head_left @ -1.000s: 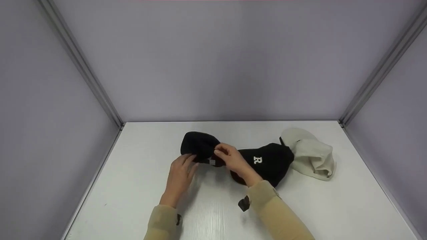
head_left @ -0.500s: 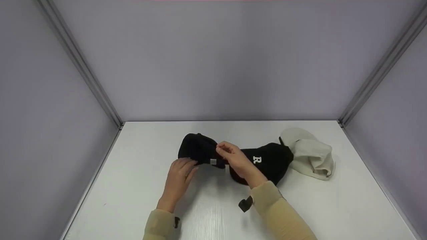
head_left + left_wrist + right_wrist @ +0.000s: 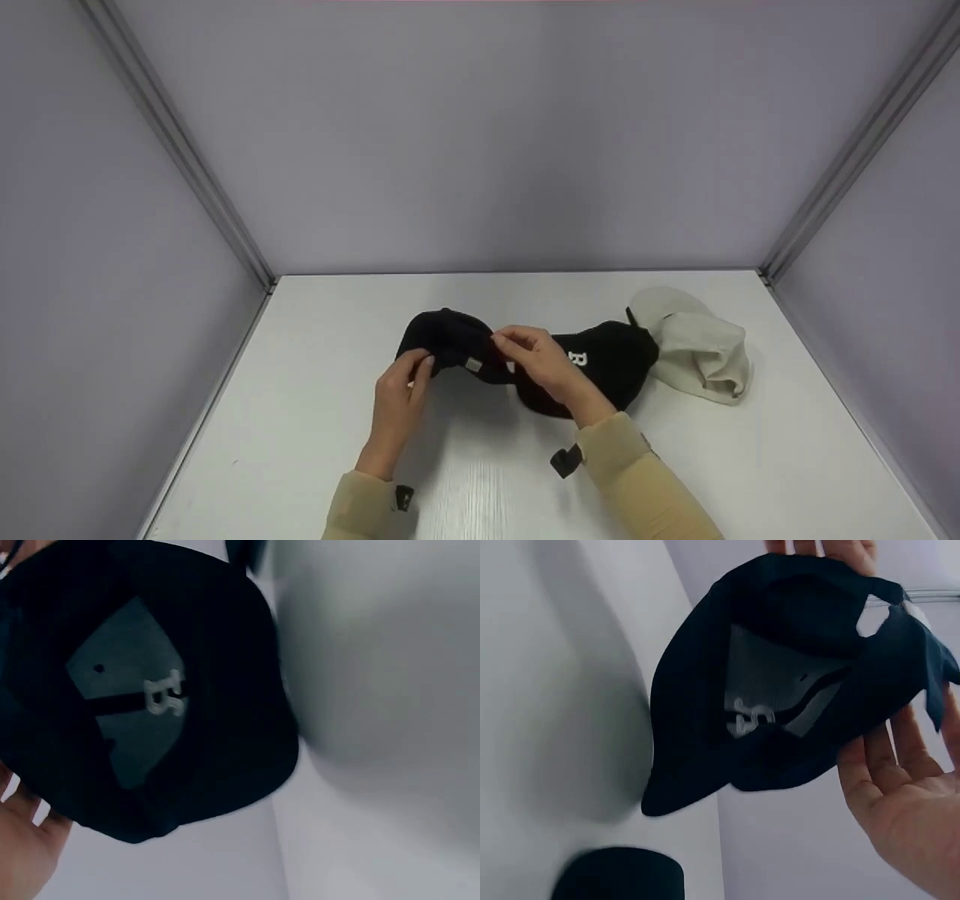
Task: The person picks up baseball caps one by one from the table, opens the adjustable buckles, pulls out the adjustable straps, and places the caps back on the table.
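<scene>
A: Where was the cap the person was handling?

B: The held black cap (image 3: pixel 442 334) was towards the far edge of the worktop (image 3: pixel 292 450), left of the middle, with its hollow side facing the person. I couldn't tell whether its brim touched the surface.

A: And the hands?

B: Both gripped it. The left hand (image 3: pixel 397 397) pinched the rim at the left between thumb and fingers, and the right hand (image 3: pixel 546 366) pinched the opposite side.

A: What showed inside it?

B: A small pale label (image 3: pixel 473 365) sat on the inner band. From the left wrist, I saw a greyish panel (image 3: pixel 142 742) with a pale letter shape (image 3: pixel 163 694) on it.

A: Was anything else lying there?

B: A lettered black cap (image 3: pixel 619 360) lay just to the right, partly hidden by the right hand, which covered some of its white letter. Beside it, towards the far right corner, a beige cap (image 3: pixel 705 345) lay against its right side.
</scene>
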Motion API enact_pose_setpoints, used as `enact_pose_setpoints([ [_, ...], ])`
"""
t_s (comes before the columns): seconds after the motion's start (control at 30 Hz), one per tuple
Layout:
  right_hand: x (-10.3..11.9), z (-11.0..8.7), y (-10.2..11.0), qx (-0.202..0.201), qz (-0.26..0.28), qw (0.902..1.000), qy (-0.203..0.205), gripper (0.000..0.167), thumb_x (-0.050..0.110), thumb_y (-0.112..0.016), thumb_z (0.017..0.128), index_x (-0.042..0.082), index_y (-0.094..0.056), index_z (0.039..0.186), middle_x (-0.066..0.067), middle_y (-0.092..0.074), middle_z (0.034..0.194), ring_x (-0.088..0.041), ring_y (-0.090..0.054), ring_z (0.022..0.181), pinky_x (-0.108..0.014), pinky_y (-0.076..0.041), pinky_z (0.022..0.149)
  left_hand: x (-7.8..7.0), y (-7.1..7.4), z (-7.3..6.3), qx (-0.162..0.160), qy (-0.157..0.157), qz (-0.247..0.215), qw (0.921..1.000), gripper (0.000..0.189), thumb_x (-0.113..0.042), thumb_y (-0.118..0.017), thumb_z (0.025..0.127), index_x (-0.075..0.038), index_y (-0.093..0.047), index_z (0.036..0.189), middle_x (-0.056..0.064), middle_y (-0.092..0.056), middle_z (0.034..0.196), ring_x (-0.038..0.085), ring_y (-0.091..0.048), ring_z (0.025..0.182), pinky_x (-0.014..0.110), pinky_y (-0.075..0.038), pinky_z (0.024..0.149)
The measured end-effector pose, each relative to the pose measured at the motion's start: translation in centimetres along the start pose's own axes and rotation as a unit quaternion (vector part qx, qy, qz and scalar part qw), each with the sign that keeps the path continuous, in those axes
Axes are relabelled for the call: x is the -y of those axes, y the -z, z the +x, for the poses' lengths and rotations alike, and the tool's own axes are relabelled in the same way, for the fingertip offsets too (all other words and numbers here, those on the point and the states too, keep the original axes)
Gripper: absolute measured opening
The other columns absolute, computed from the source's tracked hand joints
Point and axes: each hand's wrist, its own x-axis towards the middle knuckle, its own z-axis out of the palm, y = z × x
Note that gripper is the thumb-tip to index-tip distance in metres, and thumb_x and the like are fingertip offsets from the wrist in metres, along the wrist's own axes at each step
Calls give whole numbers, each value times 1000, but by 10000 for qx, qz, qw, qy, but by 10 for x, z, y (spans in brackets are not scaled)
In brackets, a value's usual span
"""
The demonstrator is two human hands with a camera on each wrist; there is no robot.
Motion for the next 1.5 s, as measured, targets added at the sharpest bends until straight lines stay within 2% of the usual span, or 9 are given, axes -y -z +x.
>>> enact_pose_setpoints([
  [0.13,0,-9,1,-234,-710,9932,895,27,10,-54,102,-3,-62,124,-11,-65,117,-24,-60,110,-38,-47,95,-2,0,7,-334,100,-70,9994,6,-4,-61,97,-1,-66,97,4,-64,81,13,-57,66,18,-44,61],
  [0.3,12,-28,-4,-514,-1758,9618,2033,38,-4,-65,91,-6,-55,128,-19,-61,122,-34,-58,112,-49,-47,94,-4,2,12,-389,328,-1,9987,6,-4,-61,97,-2,-66,98,2,-63,80,11,-53,66,21,-44,59],
  [0.43,-7,-33,-5,-756,-2410,9409,2256,50,3,-80,80,0,-58,125,-12,-61,120,-29,-58,110,-44,-48,91,-6,4,13,-311,539,-9,9981,6,-5,-60,98,-4,-66,99,1,-63,81,9,-52,67,22,-44,59],
  [0.57,-34,-29,-5,-953,-2643,9325,2271,50,8,-86,75,5,-61,119,-5,-63,114,-22,-60,104,-39,-51,87,-8,4,15,-274,651,-6,9975,6,-6,-60,98,-5,-65,99,0,-63,83,9,-53,69,24,-46,60],
  [0.73,-40,-23,-6,-1248,-2516,9317,2303,33,7,-85,76,6,-66,104,-2,-65,102,-18,-64,92,-42,-55,78,-9,3,17,-210,727,-69,9971,7,-9,-59,99,-5,-65,100,1,-62,82,9,-53,68,23,-45,59],
  [1.03,-39,-14,-8,-1477,-2137,9493,1772,27,8,-83,79,7,-67,101,-2,-66,97,-20,-66,86,-40,-56,76,-9,3,23,-175,597,-102,9980,6,-7,-60,99,-4,-65,99,0,-63,84,9,-53,70,24,-46,60],
  [1.23,-24,-11,-7,-1673,-1783,9541,1729,12,0,-76,84,2,-70,94,-8,-69,91,-21,-68,81,-35,-56,74,-11,7,33,-82,504,-133,9986,7,-8,-59,99,-4,-65,100,2,-64,85,11,-54,71,26,-46,62],
  [1.4,9,-18,-9,-1468,-1655,9594,1751,8,-3,-72,86,-7,-69,93,-13,-69,87,-17,-66,75,-24,-54,69,-13,17,44,481,704,-35,9963,12,-14,-57,101,-6,-65,101,0,-65,86,13,-61,76,30,-52,64],
  [1.5,18,-24,-7,-1189,-1622,9680,1501,7,-2,-70,89,-7,-68,93,-13,-68,83,-22,-64,69,-27,-53,64,-13,22,44,1003,967,-74,9902,13,-17,-56,102,-8,-65,102,-2,-66,87,12,-62,78,31,-53,65],
])
